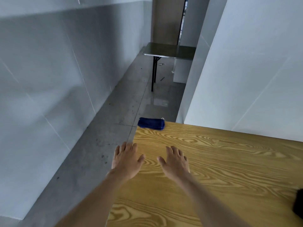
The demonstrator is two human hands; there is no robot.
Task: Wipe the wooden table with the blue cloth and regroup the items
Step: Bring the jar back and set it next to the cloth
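Observation:
A folded blue cloth (151, 123) lies on the far left corner of the wooden table (221, 161), partly over the edge. My left hand (127, 159) is stretched out flat over the table's left edge, fingers apart, holding nothing. My right hand (175, 161) hovers flat above the tabletop beside it, also holding nothing. Both hands are a short way in front of the cloth and apart from it.
A dark object (298, 203) shows at the table's right edge, cut off by the frame. A small folding table (168, 49) stands farther down the grey floor. White walls run along the left and behind the wooden table on the right.

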